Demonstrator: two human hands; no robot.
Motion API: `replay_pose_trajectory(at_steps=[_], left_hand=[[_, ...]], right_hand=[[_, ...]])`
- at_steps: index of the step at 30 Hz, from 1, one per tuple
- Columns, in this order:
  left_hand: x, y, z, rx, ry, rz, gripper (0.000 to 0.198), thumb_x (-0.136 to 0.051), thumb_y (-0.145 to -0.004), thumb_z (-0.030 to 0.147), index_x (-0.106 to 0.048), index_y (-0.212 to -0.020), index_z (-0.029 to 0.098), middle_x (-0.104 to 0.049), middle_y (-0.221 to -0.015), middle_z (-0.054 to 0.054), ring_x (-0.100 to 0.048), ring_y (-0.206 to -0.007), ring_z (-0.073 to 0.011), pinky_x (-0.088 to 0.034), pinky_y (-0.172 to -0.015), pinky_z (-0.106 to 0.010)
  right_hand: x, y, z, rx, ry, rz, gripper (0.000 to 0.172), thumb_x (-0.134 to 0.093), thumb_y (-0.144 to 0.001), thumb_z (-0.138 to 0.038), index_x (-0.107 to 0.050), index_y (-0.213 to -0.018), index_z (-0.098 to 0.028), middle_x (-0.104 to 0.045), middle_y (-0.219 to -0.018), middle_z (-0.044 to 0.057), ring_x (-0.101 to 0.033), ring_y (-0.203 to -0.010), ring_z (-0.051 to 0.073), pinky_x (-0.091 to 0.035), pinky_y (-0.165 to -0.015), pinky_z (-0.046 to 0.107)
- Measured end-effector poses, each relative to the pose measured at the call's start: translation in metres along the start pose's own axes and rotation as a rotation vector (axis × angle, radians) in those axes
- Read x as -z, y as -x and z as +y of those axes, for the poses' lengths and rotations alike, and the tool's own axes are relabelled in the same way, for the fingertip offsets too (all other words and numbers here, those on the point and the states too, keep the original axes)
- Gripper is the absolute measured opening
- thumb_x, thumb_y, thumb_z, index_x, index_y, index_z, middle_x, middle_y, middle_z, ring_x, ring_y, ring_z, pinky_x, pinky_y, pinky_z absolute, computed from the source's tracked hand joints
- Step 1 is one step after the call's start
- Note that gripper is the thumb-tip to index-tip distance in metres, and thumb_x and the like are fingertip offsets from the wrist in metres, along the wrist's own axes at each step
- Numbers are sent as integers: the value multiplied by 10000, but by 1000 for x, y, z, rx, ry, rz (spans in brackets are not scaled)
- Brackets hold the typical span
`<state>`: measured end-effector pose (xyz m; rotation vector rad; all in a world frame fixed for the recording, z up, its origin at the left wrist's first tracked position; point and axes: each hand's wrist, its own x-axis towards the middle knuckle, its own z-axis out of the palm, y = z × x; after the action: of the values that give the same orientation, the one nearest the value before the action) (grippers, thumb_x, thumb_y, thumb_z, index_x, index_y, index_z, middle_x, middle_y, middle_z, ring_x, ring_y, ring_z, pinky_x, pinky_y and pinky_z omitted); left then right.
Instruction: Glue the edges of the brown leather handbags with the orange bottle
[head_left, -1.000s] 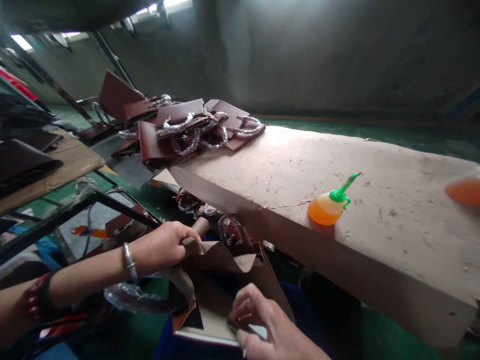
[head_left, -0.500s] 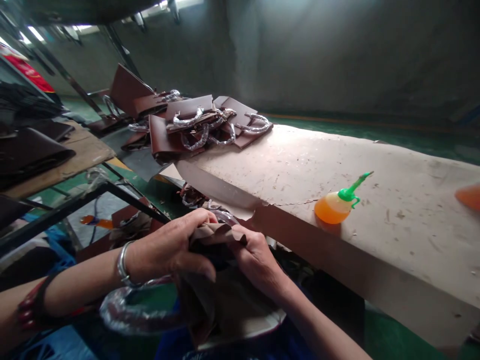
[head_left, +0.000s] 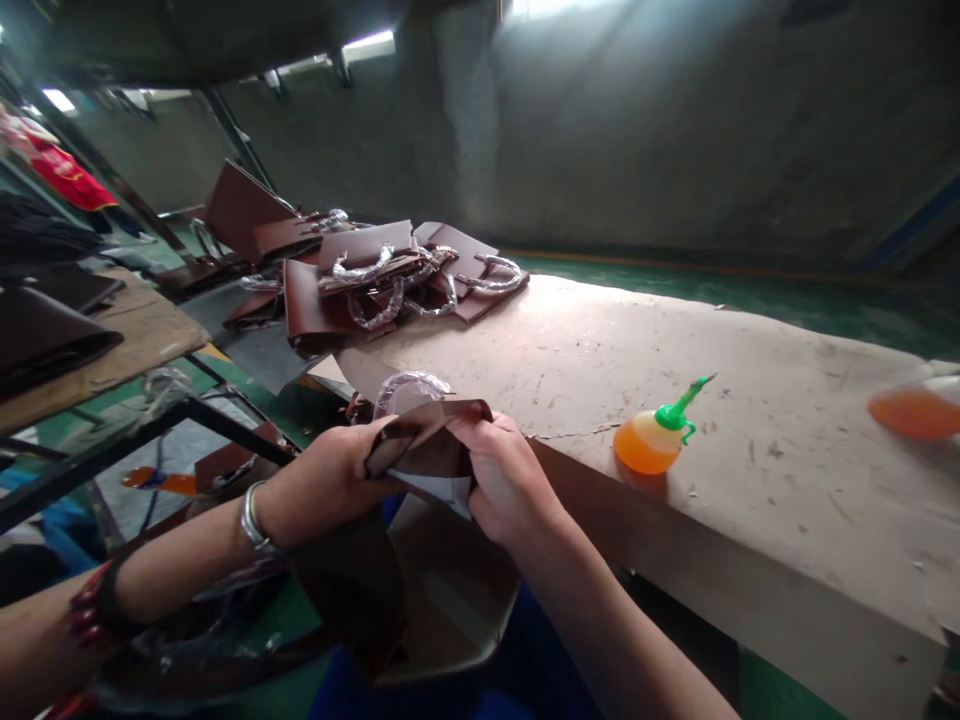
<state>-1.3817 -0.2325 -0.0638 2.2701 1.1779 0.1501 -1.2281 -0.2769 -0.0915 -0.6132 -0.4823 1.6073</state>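
A brown handbag (head_left: pixel 450 580) hangs over my lap, its mouth and lining turned towards me. My left hand (head_left: pixel 337 475), with a silver bangle at the wrist, is closed on the left side of its upper edge. On the right, my right hand (head_left: pixel 506 470) pinches the same edge between thumb and fingers. A pale patch of lining shows between the hands. One plastic-wrapped handle (head_left: pixel 412 385) arches up behind the edge; another wrapped handle (head_left: pixel 210 660) hangs below my left forearm. The fingertips of my left hand are partly hidden by the bag.
A paper-covered table (head_left: pixel 720 440) stretches away to the right. On it stand a squeeze bottle (head_left: pixel 649 440) of orange liquid with a green spout and a second orange bottle (head_left: pixel 915 410). Several brown bags (head_left: pixel 375 280) are heaped at its far end. A wooden bench (head_left: pixel 142 335) stands left.
Both hands have lifted the bag's edge slightly and spread it, so pale lining now shows. The wrapped handle behind it stands higher. The camera view has tilted up a little.
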Motion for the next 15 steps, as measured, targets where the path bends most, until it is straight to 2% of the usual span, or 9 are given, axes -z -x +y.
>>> replay_pose_trajectory(at_steps=[2,4,5,7,9,11,13,14,15], left_hand=[[11,-11,2,-64,-1,-11,286,-543,-739,419,-628,-843,167,-658,-840,12,-578,-776,-171,-459,-807,-253],[20,-20,1,-119,-7,-7,297,-513,-760,421,-656,-801,164,-665,-796,16,-571,-740,-160,-465,-792,-251],[24,-24,0,-140,-16,-3,309,-503,-768,426,-668,-768,165,-670,-776,12,-570,-722,-160,-470,-781,-254],[33,-31,-1,-181,-33,-19,330,-504,-775,435,-695,-737,168,-684,-764,-3,-577,-702,-170,-479,-757,-257],[42,-39,1,-215,-28,-72,334,-515,-790,425,-723,-787,163,-701,-808,-18,-601,-740,-186,-481,-761,-257],[53,-47,10,-246,-26,-136,311,-532,-803,386,-730,-847,149,-708,-862,-22,-616,-787,-192,-479,-785,-255],[63,-56,26,-284,-44,-194,271,-555,-804,338,-722,-852,130,-704,-868,-22,-617,-785,-187,-481,-786,-251],[68,-61,36,-301,-61,-218,253,-568,-805,322,-715,-851,121,-700,-853,-21,-614,-774,-182,-482,-779,-248],[73,-68,46,-323,-82,-217,241,-572,-805,298,-703,-874,109,-695,-845,-26,-614,-788,-187,-482,-772,-245]], right_hand=[[6,2,-13,24,105,-119,196,-671,-711,-312,-619,-818,-156,-655,-691,2,-645,-702,182,-522,-663,296],[17,10,-28,131,399,-233,218,-660,-739,-290,-629,-914,-163,-666,-807,10,-641,-766,166,-520,-716,291],[25,15,-33,227,595,-236,269,-659,-748,-278,-622,-990,-166,-665,-906,27,-635,-831,168,-517,-763,302],[43,21,-39,434,950,-90,454,-701,-724,-276,-572,-1144,-164,-622,-1113,82,-597,-992,203,-492,-875,358],[59,20,-36,559,1147,37,598,-760,-667,-283,-538,-1210,-168,-590,-1196,109,-567,-1064,232,-474,-919,391],[68,12,-28,605,1204,29,517,-759,-652,-265,-585,-1133,-193,-642,-1091,75,-609,-965,215,-512,-832,345],[67,0,-19,663,1168,17,267,-697,-701,-267,-630,-949,-195,-670,-890,33,-630,-790,180,-524,-685,277],[63,-5,-17,680,1137,56,179,-667,-729,-290,-629,-873,-191,-667,-812,24,-624,-720,169,-512,-625,257],[60,-10,-16,687,1093,125,164,-645,-754,-327,-625,-836,-187,-667,-762,22,-618,-676,167,-500,-586,249]])
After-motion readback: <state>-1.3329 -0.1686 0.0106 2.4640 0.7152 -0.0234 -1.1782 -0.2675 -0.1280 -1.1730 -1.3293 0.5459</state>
